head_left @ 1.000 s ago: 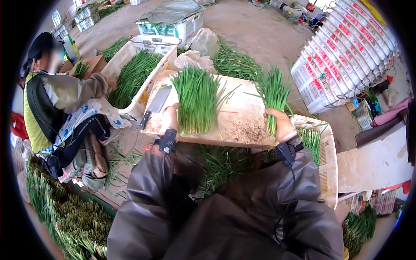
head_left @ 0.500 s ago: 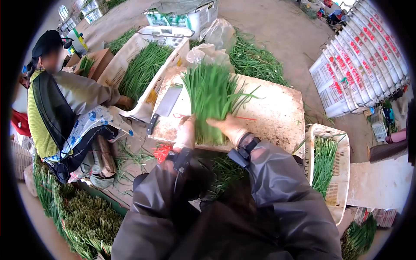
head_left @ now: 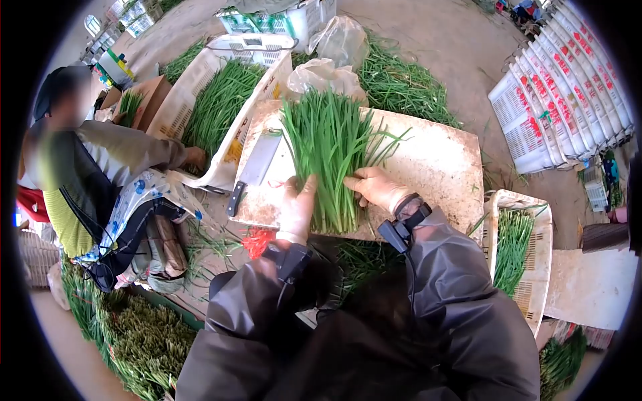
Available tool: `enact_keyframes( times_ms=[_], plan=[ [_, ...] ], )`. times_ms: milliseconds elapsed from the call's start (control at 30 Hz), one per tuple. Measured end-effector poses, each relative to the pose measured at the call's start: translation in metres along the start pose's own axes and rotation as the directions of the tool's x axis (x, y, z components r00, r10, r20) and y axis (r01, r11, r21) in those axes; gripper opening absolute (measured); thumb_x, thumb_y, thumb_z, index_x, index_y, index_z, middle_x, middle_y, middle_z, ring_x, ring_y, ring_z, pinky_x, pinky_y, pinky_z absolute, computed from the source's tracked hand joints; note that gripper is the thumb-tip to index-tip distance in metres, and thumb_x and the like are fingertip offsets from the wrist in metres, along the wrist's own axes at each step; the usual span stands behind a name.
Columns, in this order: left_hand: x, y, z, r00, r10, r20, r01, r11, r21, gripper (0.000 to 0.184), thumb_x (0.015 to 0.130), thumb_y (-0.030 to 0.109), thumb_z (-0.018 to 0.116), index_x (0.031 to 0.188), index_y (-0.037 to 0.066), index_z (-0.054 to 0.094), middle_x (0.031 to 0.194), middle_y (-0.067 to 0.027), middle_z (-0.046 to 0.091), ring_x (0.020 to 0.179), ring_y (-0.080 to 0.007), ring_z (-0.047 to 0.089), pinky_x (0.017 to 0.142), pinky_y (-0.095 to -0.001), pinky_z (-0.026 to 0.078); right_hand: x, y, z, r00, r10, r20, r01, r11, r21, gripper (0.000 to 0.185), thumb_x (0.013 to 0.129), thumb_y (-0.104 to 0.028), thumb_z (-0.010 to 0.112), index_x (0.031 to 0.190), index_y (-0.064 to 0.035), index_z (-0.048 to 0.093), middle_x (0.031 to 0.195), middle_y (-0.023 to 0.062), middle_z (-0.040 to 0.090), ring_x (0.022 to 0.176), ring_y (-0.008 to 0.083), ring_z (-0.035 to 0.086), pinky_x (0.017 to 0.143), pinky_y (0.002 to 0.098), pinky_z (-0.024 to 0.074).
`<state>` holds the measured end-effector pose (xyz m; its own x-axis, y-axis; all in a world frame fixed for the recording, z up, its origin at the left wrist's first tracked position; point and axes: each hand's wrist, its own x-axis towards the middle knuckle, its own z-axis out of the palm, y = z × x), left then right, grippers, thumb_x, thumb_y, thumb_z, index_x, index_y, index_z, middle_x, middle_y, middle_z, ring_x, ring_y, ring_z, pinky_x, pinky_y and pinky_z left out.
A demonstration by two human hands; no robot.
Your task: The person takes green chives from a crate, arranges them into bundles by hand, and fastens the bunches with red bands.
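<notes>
A bunch of garlic chives (head_left: pixel 329 150) lies on the pale board (head_left: pixel 435 170) in front of me, leaf tips pointing away and cut ends near the front edge. My left hand (head_left: pixel 297 206) is closed against the bunch's left side, thumb on top, its other fingers mostly hidden. On the right side, my right hand (head_left: pixel 381 190) grips the stems with curled fingers. A few leaves splay out to the right. Left of the bunch, a cleaver (head_left: pixel 261 160) with a black handle rests on the board. Red ties (head_left: pixel 257 242) hang at the board's front left edge.
A co-worker (head_left: pixel 73 160) sits at left, one hand in a white crate (head_left: pixel 167 110) of chives. Another crate (head_left: pixel 543 267) with chives stands right of the board. Loose greens (head_left: pixel 404 80) and plastic bags (head_left: pixel 340 47) lie behind it. Stacked crates (head_left: pixel 562 93) stand far right.
The bunch was blurred by motion and now rests still on the board. My right hand has shifted slightly right, its fingers now curled at the bunch's side. The co-worker leans differently.
</notes>
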<state>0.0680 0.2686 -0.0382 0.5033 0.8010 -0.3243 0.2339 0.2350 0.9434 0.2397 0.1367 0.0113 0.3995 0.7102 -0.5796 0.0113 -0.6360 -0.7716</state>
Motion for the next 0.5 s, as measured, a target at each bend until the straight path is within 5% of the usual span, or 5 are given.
enact_keyframes(
  times_ms=[233, 333, 500],
  plan=[
    [-0.011, 0.010, 0.017, 0.970, 0.182, 0.164, -0.201, 0.974, 0.107, 0.111, 0.075, 0.049, 0.092, 0.149, -0.011, 0.035, 0.128, -0.0262, 0.064, 0.119, -0.0340, 0.063, 0.101, -0.0418, 0.051, 0.007, -0.009, 0.012, 0.996, -0.094, -0.005, 0.094, 0.992, 0.089, 0.034, 0.096, -0.025, 0.075, 0.107, 0.0068, 0.070, 0.087, 0.0106, 0.074, 0.067, 0.0162, 0.070, 0.060, 0.0315, 0.0554],
    [-0.007, 0.002, 0.019, 0.897, 0.413, 0.159, -0.440, 0.792, 0.422, 0.121, 0.068, 0.051, 0.096, 0.150, -0.012, 0.032, 0.134, -0.0300, 0.057, 0.121, -0.0397, 0.060, 0.102, -0.0456, 0.051, 0.010, -0.006, 0.002, 1.000, -0.013, 0.021, 0.012, 0.998, 0.055, 0.031, 0.093, -0.022, 0.078, 0.105, 0.0059, 0.071, 0.084, 0.0098, 0.074, 0.066, 0.0163, 0.070, 0.059, 0.0311, 0.0550],
    [-0.020, 0.015, 0.031, 0.930, 0.329, 0.161, -0.360, 0.744, 0.563, 0.139, 0.060, 0.049, 0.099, 0.156, -0.011, 0.019, 0.150, -0.0360, 0.038, 0.136, -0.0470, 0.046, 0.113, -0.0485, 0.043, 0.018, 0.000, -0.016, 0.998, -0.055, 0.010, 0.055, 0.998, -0.017, 0.037, 0.087, -0.018, 0.083, 0.112, 0.0050, 0.069, 0.083, 0.0101, 0.074, 0.066, 0.0160, 0.070, 0.059, 0.0306, 0.0542]
  ],
)
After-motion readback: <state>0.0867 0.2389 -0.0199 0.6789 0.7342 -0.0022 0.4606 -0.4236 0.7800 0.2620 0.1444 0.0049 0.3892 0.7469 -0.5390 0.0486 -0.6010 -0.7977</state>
